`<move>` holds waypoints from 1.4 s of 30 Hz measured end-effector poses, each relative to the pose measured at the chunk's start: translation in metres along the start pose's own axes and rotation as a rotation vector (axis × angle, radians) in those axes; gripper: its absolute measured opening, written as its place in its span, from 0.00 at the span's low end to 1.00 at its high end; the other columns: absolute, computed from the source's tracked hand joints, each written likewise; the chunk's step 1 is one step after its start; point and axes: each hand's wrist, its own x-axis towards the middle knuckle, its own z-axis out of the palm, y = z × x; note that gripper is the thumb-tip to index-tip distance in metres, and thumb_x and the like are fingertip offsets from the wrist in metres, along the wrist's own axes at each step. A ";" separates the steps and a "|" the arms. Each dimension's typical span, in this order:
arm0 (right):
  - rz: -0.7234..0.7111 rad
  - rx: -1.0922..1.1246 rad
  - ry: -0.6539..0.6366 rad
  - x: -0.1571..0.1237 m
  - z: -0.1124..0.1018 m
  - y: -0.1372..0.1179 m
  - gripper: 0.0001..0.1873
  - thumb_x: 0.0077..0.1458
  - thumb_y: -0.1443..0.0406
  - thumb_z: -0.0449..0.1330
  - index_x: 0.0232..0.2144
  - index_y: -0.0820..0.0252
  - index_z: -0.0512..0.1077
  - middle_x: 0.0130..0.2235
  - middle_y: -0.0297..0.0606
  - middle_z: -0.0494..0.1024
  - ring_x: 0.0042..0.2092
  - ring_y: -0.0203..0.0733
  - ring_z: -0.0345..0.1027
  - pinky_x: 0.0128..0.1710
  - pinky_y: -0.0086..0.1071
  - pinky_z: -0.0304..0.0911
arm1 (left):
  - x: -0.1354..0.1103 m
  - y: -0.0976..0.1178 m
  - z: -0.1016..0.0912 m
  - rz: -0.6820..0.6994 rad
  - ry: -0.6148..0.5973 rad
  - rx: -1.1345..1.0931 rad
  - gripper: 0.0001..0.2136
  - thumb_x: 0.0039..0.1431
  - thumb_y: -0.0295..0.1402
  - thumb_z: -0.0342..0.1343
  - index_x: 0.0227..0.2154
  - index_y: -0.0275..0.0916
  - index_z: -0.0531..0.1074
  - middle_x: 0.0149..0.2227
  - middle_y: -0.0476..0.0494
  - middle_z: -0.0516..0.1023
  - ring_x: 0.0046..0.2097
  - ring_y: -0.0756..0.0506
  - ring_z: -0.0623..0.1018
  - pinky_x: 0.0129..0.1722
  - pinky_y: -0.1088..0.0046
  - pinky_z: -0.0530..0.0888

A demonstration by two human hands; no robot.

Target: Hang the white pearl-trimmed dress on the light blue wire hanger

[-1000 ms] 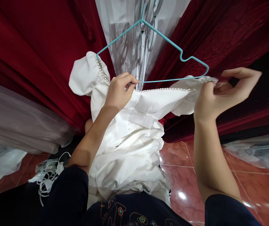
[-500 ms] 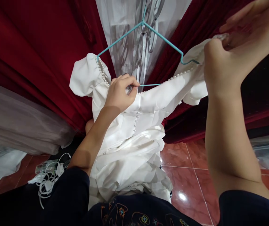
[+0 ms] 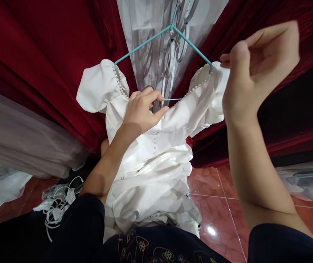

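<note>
A white dress point(image 3: 156, 160) with puffed sleeves, a pearl-trimmed neckline and a row of small buttons hangs from a teal wire hanger point(image 3: 172, 36). My left hand point(image 3: 142, 111) pinches the middle of the neckline together with the hanger's bottom wire. My right hand point(image 3: 255, 69) is raised at the right shoulder, thumb and fingers closed on the pearl edge of the right sleeve at the hanger's right bend. The left sleeve sits over the hanger's left end. The skirt bunches down against my lap.
Dark red velvet curtains point(image 3: 41, 54) hang on both sides of a pale sheer panel point(image 3: 151, 33). Grey tulle point(image 3: 22, 146) lies at the left. A tangle of white cables point(image 3: 57, 204) rests on the glossy red tile floor point(image 3: 219, 204). Clear plastic point(image 3: 306, 179) lies at the right.
My right hand lifted the dress's right sleeve up from the stretched-out neckline and brought it inward onto the hanger's right bend. My left hand stayed at the neckline's middle.
</note>
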 end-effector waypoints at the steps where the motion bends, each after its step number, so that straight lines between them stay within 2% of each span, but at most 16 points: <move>1: -0.055 -0.057 -0.044 -0.011 -0.001 -0.005 0.18 0.67 0.47 0.62 0.34 0.53 0.67 0.35 0.38 0.71 0.34 0.38 0.71 0.32 0.38 0.68 | 0.000 -0.001 0.001 0.005 0.004 -0.006 0.07 0.61 0.29 0.70 0.38 0.41 0.77 0.38 0.49 0.78 0.35 0.46 0.76 0.55 0.55 0.72; 5: -0.117 -0.216 -0.509 -0.059 0.003 -0.009 0.12 0.70 0.55 0.55 0.45 0.52 0.73 0.43 0.42 0.80 0.47 0.48 0.76 0.48 0.47 0.72 | 0.000 -0.006 0.005 0.020 0.012 -0.015 0.04 0.65 0.28 0.66 0.38 0.42 0.77 0.39 0.48 0.79 0.36 0.46 0.77 0.55 0.57 0.72; 7: -0.114 -0.226 -0.584 -0.080 0.007 -0.003 0.14 0.69 0.56 0.56 0.51 0.52 0.74 0.48 0.42 0.81 0.52 0.50 0.76 0.57 0.52 0.68 | -0.001 -0.007 0.007 0.030 0.010 -0.007 0.03 0.67 0.26 0.62 0.39 0.42 0.77 0.39 0.49 0.79 0.37 0.46 0.78 0.56 0.58 0.72; 11: -0.095 -0.228 -0.450 -0.098 0.012 0.005 0.15 0.67 0.61 0.56 0.54 0.50 0.76 0.51 0.40 0.81 0.54 0.50 0.75 0.62 0.52 0.62 | -0.004 -0.006 0.010 0.060 0.004 0.025 0.08 0.70 0.25 0.57 0.44 0.43 0.79 0.44 0.47 0.82 0.45 0.42 0.80 0.61 0.56 0.72; 15: -0.052 -0.234 -0.444 -0.090 0.015 0.003 0.13 0.67 0.61 0.57 0.51 0.49 0.77 0.48 0.40 0.80 0.51 0.49 0.75 0.59 0.51 0.62 | -0.013 -0.005 0.009 0.096 0.070 0.002 0.11 0.74 0.27 0.53 0.47 0.46 0.79 0.49 0.45 0.83 0.55 0.40 0.80 0.64 0.53 0.72; 19: 0.032 -0.279 -0.419 -0.088 0.023 0.002 0.08 0.68 0.59 0.58 0.44 0.50 0.76 0.45 0.40 0.79 0.49 0.50 0.73 0.59 0.52 0.60 | -0.024 -0.013 -0.002 -0.037 0.426 0.087 0.09 0.76 0.33 0.53 0.53 0.48 0.76 0.57 0.42 0.77 0.67 0.34 0.72 0.69 0.44 0.68; 20: 0.039 -0.278 -0.396 -0.090 0.025 0.003 0.07 0.68 0.58 0.58 0.43 0.50 0.75 0.44 0.39 0.79 0.49 0.50 0.73 0.59 0.52 0.60 | -0.024 -0.017 -0.006 -0.058 0.513 0.146 0.10 0.75 0.35 0.56 0.55 0.49 0.74 0.60 0.41 0.74 0.69 0.33 0.69 0.70 0.42 0.65; 22: 0.033 -0.268 -0.355 -0.094 0.029 0.004 0.07 0.69 0.58 0.57 0.42 0.50 0.75 0.43 0.39 0.78 0.48 0.50 0.73 0.59 0.53 0.60 | -0.021 -0.027 -0.014 -0.052 0.646 0.281 0.19 0.69 0.40 0.66 0.60 0.51 0.71 0.65 0.41 0.70 0.71 0.31 0.66 0.72 0.42 0.62; 24: 0.028 -0.267 -0.343 -0.096 0.032 0.004 0.08 0.70 0.56 0.58 0.42 0.50 0.75 0.43 0.39 0.78 0.48 0.50 0.73 0.59 0.53 0.60 | -0.013 -0.039 -0.022 -0.038 0.704 0.374 0.30 0.59 0.39 0.75 0.61 0.52 0.70 0.66 0.41 0.71 0.69 0.33 0.68 0.72 0.45 0.63; 26: 0.033 -0.275 -0.343 -0.097 0.032 0.004 0.10 0.70 0.53 0.58 0.43 0.49 0.75 0.42 0.38 0.78 0.48 0.50 0.73 0.59 0.54 0.60 | -0.002 -0.049 -0.028 -0.051 0.711 0.374 0.29 0.56 0.30 0.76 0.58 0.49 0.73 0.61 0.43 0.77 0.64 0.36 0.73 0.69 0.49 0.66; 30: 0.054 -0.280 -0.328 -0.091 0.029 0.005 0.13 0.70 0.51 0.59 0.40 0.50 0.76 0.41 0.38 0.78 0.46 0.49 0.73 0.58 0.53 0.62 | 0.011 -0.062 -0.041 -0.123 0.631 0.169 0.14 0.65 0.16 0.60 0.47 0.41 0.77 0.47 0.51 0.83 0.51 0.47 0.80 0.59 0.64 0.74; 33: 0.060 -0.272 -0.324 -0.086 0.025 0.005 0.13 0.69 0.51 0.60 0.38 0.50 0.76 0.41 0.38 0.78 0.46 0.49 0.73 0.58 0.54 0.62 | 0.011 -0.064 -0.054 -0.206 0.594 0.037 0.14 0.68 0.13 0.54 0.39 0.38 0.78 0.40 0.55 0.82 0.45 0.50 0.79 0.51 0.71 0.74; 35: 0.060 -0.265 -0.327 -0.084 0.023 0.005 0.13 0.68 0.51 0.61 0.37 0.51 0.76 0.40 0.39 0.78 0.46 0.50 0.73 0.58 0.54 0.62 | 0.008 -0.065 -0.063 -0.260 0.619 -0.024 0.17 0.66 0.09 0.50 0.34 0.36 0.77 0.33 0.56 0.77 0.39 0.53 0.76 0.44 0.74 0.72; 37: 0.060 -0.259 -0.327 -0.083 0.023 0.004 0.13 0.67 0.51 0.63 0.36 0.51 0.76 0.40 0.39 0.78 0.47 0.51 0.73 0.58 0.53 0.63 | 0.004 -0.067 -0.068 -0.301 0.642 -0.079 0.18 0.64 0.07 0.47 0.27 0.34 0.71 0.26 0.56 0.65 0.33 0.56 0.68 0.36 0.77 0.66; 39: 0.064 -0.261 -0.324 -0.083 0.023 0.003 0.12 0.67 0.52 0.63 0.36 0.51 0.76 0.40 0.39 0.78 0.47 0.51 0.73 0.58 0.53 0.63 | 0.001 -0.070 -0.071 -0.317 0.633 -0.128 0.19 0.64 0.09 0.45 0.23 0.35 0.61 0.25 0.54 0.53 0.31 0.57 0.59 0.31 0.76 0.59; 42: 0.067 -0.278 -0.330 -0.082 0.023 0.001 0.12 0.67 0.52 0.63 0.36 0.51 0.76 0.39 0.39 0.78 0.46 0.51 0.73 0.58 0.54 0.64 | 0.002 -0.075 -0.071 -0.377 0.603 -0.159 0.20 0.66 0.11 0.43 0.22 0.38 0.50 0.27 0.51 0.46 0.31 0.56 0.53 0.30 0.75 0.53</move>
